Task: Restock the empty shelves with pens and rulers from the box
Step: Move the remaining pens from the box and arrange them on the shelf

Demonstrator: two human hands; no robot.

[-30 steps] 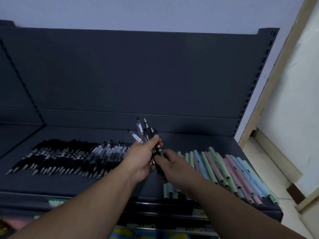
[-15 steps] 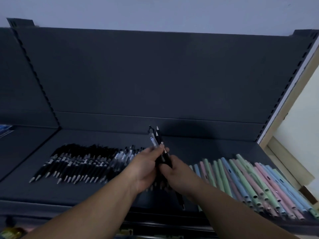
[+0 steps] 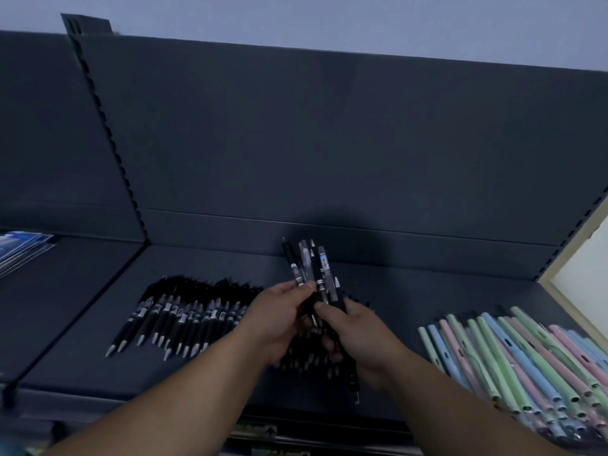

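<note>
Both hands hold a bundle [image 3: 312, 269] of slim black pens above the middle of the shelf [image 3: 82, 340]. The pens have dark barrels; some have a clear or grey section, a small white label and a pale tip. Their long axes stand nearly upright in the view, slightly fanned. The upper ends point up and away toward the back panel [image 3: 329, 143], and the lower ends stick out below the right hand [image 3: 360, 335] toward the shelf's front edge. The left hand [image 3: 281, 319] pinches the bundle at mid-length, thumb and fingers curled onto the barrels. The right hand's thumb and fingers are closed around the lower part. Which pens each finger touches cannot be told. Below and left of the hands a black row [image 3: 184, 319] of like pens lies side by side on the shelf, silver tips aimed front-left. At the shelf's right end, pastel pens [image 3: 526, 357] in green, blue and pink lie side by side, slanting from back-left to front-right.
</note>
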